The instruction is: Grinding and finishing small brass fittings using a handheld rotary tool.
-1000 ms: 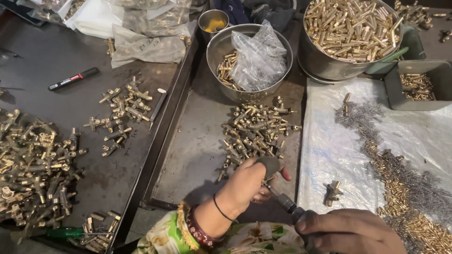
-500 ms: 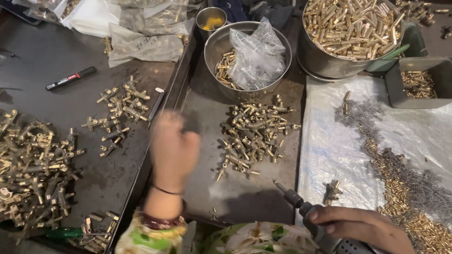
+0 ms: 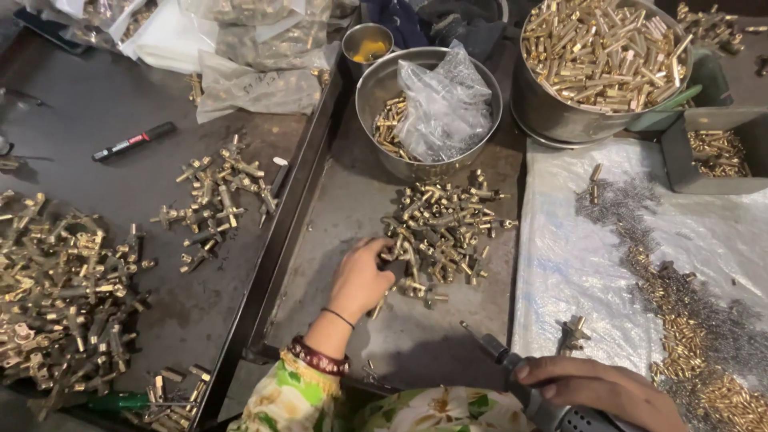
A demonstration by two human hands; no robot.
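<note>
Reaching into the pile of brass fittings (image 3: pixel 440 232) on the dark tray (image 3: pixel 352 200), the left hand (image 3: pixel 360 280) curls at its near edge; fingertips hidden, grasp unclear. Right hand (image 3: pixel 604 392), partly cut off, wraps a power screwdriver (image 3: pixel 512 376).

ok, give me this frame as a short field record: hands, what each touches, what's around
left hand: fingers in the near edge of the brass fittings pile on the metal tray; grip unclear
right hand: closed on a power screwdriver, bit pointing up-left
behind pile: steel bowl holding a clear plastic bag and a few brass parts
far right: large pot full of brass pieces
right: white sheet with small screws and brass bits
left: table with more brass fittings, black marker
</note>
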